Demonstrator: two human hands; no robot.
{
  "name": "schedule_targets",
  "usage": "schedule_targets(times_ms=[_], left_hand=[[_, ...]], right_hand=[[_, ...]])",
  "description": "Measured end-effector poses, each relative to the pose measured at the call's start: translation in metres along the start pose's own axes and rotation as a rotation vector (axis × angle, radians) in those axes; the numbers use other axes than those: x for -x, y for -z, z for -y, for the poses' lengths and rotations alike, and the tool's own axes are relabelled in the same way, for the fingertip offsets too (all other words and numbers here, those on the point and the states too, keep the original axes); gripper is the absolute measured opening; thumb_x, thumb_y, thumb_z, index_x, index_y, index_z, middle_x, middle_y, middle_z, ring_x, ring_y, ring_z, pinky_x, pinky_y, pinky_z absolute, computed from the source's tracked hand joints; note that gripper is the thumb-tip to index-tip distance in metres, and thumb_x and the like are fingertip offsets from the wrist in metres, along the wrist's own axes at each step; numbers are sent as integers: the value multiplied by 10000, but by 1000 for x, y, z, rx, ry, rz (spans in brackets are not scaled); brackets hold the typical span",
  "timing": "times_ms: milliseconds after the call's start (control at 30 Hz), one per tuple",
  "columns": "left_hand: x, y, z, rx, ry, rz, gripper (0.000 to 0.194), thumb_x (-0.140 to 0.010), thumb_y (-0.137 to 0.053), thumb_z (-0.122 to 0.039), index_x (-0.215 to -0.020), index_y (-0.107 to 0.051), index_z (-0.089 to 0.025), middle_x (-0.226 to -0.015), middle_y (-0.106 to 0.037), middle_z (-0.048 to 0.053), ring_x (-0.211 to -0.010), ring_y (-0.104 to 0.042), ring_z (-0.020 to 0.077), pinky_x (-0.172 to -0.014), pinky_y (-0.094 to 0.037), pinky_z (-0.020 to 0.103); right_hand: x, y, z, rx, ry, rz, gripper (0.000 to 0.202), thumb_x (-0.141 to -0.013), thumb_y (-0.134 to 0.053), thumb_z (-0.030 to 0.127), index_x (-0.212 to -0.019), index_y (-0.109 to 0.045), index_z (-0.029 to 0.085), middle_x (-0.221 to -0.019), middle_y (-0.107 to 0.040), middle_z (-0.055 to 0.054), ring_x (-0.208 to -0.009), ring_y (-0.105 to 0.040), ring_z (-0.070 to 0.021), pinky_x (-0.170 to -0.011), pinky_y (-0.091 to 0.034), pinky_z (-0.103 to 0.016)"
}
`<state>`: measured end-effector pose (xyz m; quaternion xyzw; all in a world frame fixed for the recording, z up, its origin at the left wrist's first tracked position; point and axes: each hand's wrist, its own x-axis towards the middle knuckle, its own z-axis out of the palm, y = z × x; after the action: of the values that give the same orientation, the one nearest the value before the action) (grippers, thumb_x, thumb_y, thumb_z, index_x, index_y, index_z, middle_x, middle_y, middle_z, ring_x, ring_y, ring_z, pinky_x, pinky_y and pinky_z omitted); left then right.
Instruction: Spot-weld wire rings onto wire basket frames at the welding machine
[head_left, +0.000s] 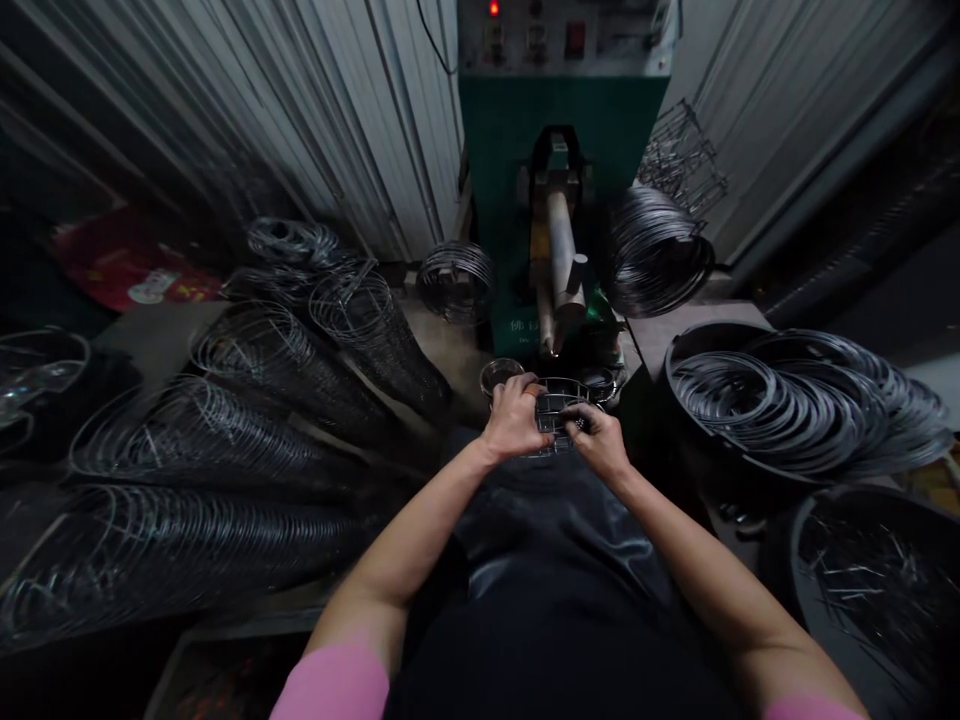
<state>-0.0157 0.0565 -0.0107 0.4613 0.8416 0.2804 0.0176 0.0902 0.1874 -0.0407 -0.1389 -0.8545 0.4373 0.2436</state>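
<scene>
Both of my hands are at a round wire rack (556, 398) just in front of a green spot welder (487, 150). My left hand (514, 415) is closed on the rack's left side, with fingers over its top and the thumb toward the middle. At the right side, my right hand (598, 440) has thumb and fingertips pinched together over the wires; whether a small piece is between them cannot be made out. Above the rack's far edge is the welder's electrode tip (553, 350). A small wire ring (502, 374) shows beside my left hand.
Stacks of round wire grids (225, 530) lie along the left. To the right, a black tub (679, 420) holds wire rings (787, 400), and another bin (806, 580) holds short wire pieces. Coiled wire rings (656, 250) hang beside the welder.
</scene>
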Motion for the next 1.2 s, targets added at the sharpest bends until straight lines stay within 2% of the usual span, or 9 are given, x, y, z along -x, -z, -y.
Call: schedule_targets(times_ms=[67, 133, 367, 500, 633, 967, 1200], left_hand=[[-1, -2, -1, 13, 8, -5, 636, -502, -738, -296, -1086, -526, -163, -1274, -457, 143, -1207, -390, 298, -995, -310, 436], [-2, -5, -1, 27, 19, -12, 640, -498, -740, -291, -1086, -523, -161, -1272, -454, 142, -1207, -386, 302, -1000, -303, 440], [-3, -10, 5, 39, 3, -9, 648, -493, -751, -293, -1086, -523, -164, -1261, -455, 133, -1198, -388, 315, -999, -299, 454], [-4, -7, 7, 41, 12, -12, 661, -486, -761, -297, -1086, -528, -147, -1265, -453, 144, -1197, -395, 313, -1004, -307, 447], [-7, -3, 9, 72, 26, -1, 664, -479, -775, -291, -1081, -527, -161, -1258, -456, 136, -1205, -395, 310, -1015, -313, 444], [-16, -7, 26, 137, 61, -14, 688, -455, -797, -309, -1071, -535, -150, -1249, -458, 129, -1194, -422, 298, -1022, -343, 427], [-31, -6, 35, 191, 33, -20, 707, -444, -803, -317, -1074, -533, -140, -1235, -461, 141, -1200, -418, 303, -1028, -338, 445]], right_hand=[[1, -1, 1, 22, -12, -53, 193, -715, -482, 233, -793, -653, 191, -786, -676, -37, -743, -625, -181, -708, -481, -287], [2, -1, 1, 27, -22, -47, 203, -718, -476, 229, -801, -657, 189, -787, -677, -40, -737, -625, -181, -713, -486, -292], [1, 7, -3, -36, -68, 154, 236, -768, -456, 244, -857, -664, 179, -830, -678, -43, -822, -631, -189, -767, -492, -319], [-4, 17, -3, -23, 30, 274, 234, -797, -463, 245, -916, -653, 181, -925, -666, -62, -903, -613, -193, -825, -471, -340], [-8, 22, -2, 77, 131, 352, 260, -767, -567, 262, -1009, -618, 182, -969, -648, -73, -904, -604, -199, -810, -472, -334], [-28, 15, -8, 147, 314, 380, 156, -804, -547, 197, -922, -650, 203, -856, -665, -54, -793, -633, -180, -710, -493, -289], [-36, 11, -14, 219, 345, 355, 203, -802, -518, 132, -945, -644, 201, -878, -650, -60, -797, -627, -170, -707, -493, -275]])
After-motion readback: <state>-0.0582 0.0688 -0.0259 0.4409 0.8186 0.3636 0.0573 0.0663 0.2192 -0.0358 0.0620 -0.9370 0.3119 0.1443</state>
